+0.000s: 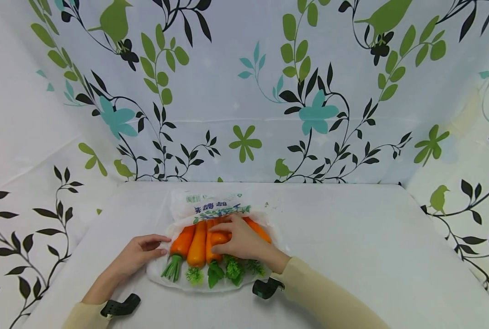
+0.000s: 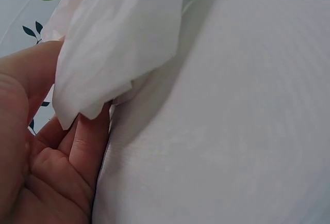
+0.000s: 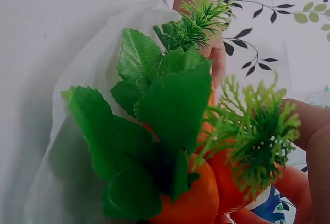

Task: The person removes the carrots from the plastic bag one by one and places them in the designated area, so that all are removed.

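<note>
A white plastic bag (image 1: 178,212) with printed lettering lies spread on the table, several orange toy carrots (image 1: 197,249) side by side on it. Their green tops (image 1: 215,274) point toward the person. My left hand (image 1: 143,251) holds the bag's left edge, and in the left wrist view the white film (image 2: 124,33) runs between thumb and fingers. Over the middle of the row, my right hand (image 1: 242,237) grips a carrot, thumb on the near side and fingers on the far side. Leaves (image 3: 170,100) hide much of that carrot (image 3: 193,193) in the right wrist view.
The bag rests on a white-covered table (image 1: 343,237), left of its middle. Behind the table hangs a curtain (image 1: 211,91) printed with leaves, flowers and birds. Each wrist carries a black strapped camera (image 1: 121,305).
</note>
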